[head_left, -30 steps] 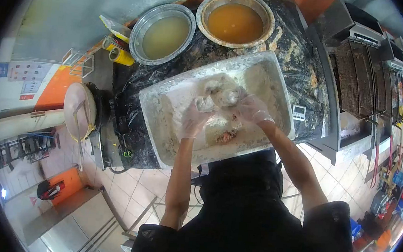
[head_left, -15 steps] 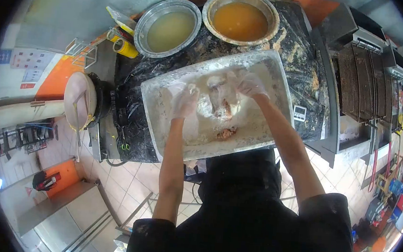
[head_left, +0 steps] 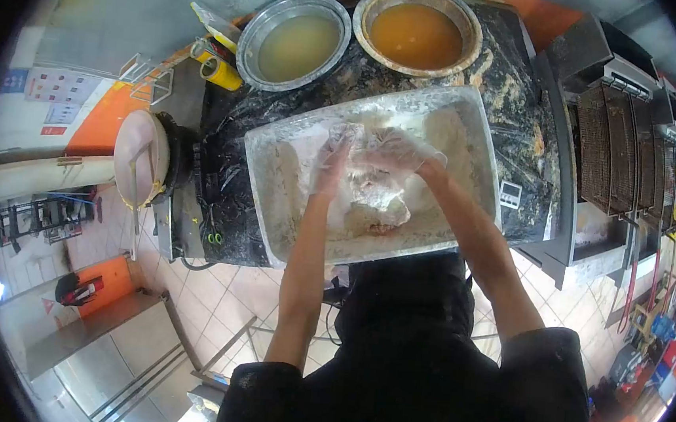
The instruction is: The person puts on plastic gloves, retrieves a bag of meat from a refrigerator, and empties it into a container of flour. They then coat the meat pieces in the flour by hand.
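A large pale tub (head_left: 489, 163) holds loose white flour (head_left: 447, 136) and several pieces of raw meat. My left hand (head_left: 332, 159), in a clear plastic glove, closes in from the left on a flour-coated piece of meat (head_left: 364, 146). From the other side my right hand (head_left: 405, 150), gloved too, has its fingers curled over the same piece. Motion and flour blur the fingertips. Just below my hands lies another piece of meat (head_left: 386, 207), mostly white with flour. Closer to the tub's near wall, a reddish piece (head_left: 382, 230) is partly buried.
Behind the tub stand a metal bowl of cloudy liquid (head_left: 243, 49) and a bowl of orange liquid (head_left: 476, 43). Yellow cans (head_left: 220, 73) stand left of them. Green-handled scissors (head_left: 213, 237) and a small timer (head_left: 510, 195) flank the tub. Fryer baskets (head_left: 604, 153) hang at right.
Both hands have moved inward and come together over the meat, from apart at the tub's sides. Flour now covers more of the pieces below. The camera view has shifted slightly.
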The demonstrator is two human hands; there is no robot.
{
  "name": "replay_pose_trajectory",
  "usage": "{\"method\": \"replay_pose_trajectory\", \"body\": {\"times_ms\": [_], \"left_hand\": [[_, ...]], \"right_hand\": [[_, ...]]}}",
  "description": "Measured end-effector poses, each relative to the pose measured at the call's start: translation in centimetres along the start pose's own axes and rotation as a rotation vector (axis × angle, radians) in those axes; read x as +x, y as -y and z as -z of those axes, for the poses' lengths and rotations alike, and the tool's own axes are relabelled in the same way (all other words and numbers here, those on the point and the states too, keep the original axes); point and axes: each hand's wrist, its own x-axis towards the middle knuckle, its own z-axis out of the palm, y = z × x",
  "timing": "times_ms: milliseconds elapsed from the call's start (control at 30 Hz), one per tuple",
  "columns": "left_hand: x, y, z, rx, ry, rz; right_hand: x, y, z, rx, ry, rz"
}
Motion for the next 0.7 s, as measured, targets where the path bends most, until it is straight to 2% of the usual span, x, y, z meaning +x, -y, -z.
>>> {"method": "replay_pose_trajectory", "body": {"times_ms": [33, 67, 100, 167, 200, 233, 300, 333, 367, 400, 433, 500, 533, 600, 667, 700], "left_hand": [[-0.4, 0.0, 0.6, 0.152, -0.024, -0.089], [-0.3, 1.7, 3.0, 0.111, 0.181, -0.162], [-1.7, -0.2, 2.5, 0.104, 0.182, -0.151], [-4.9, -6.6, 0.5, 1.411, 0.217, 0.017], [-4.9, -4.5, 2.4, 1.255, 0.204, -0.164], [-5.8, -2.6, 4.8, 1.253, 0.203, -0.166], [-9.0, -2.7, 6.0, 0.324, 0.199, -0.076], [-8.6, -3.5, 6.0, 0.323, 0.201, -0.078], [-8.1, -4.8, 5.8, 0.7, 0.113, 0.227], [-7.8, -5.4, 5.6, 1.068, 0.014, 0.54], [-7.4, -3.7, 6.1, 1.069, 0.011, 0.539], [-6.4, 1.5, 6.6, 1.043, -0.075, 0.268], [-6.6, 2.1, 5.7, 1.044, -0.081, 0.269], [-6.9, 3.1, 3.5, 0.648, -0.2, 0.531], [-6.7, 2.4, 1.8, 0.544, -0.212, 0.546], [-6.8, 1.9, 1.0, 0.438, -0.217, 0.57]], "right_hand": [[-0.3, 1.3, 1.3, -0.041, 0.058, -0.006], [-0.4, 3.2, 2.6, -0.176, 0.116, -0.062], [-0.9, 5.1, 4.8, -0.171, 0.127, -0.067], [-1.6, 8.3, 9.1, 0.379, 0.288, -0.596], [-2.6, 8.7, 9.7, 0.387, 0.25, -0.595], [-4.2, 7.4, 7.7, 0.384, 0.25, -0.595], [-8.1, 3.9, 2.2, 0.182, -0.289, -0.23], [-9.5, 3.7, 3.1, 0.288, -0.073, -0.485], [-10.3, 3.8, 4.0, 0.39, 0.15, -0.735], [-10.5, 3.6, 3.8, 0.389, 0.149, -0.733], [-10.6, 3.3, 3.1, 0.39, 0.224, -0.686], [-10.1, 2.4, 1.2, 0.385, 0.374, -0.582], [-9.9, 2.1, -0.2, 0.385, 0.45, -0.529], [-9.7, 1.7, -3.6, 0.387, 0.519, -0.475], [-9.1, 1.2, -6.9, 0.773, 0.43, -0.731], [-8.2, 2.4, -5.4, 0.772, 0.423, -0.727]]}}
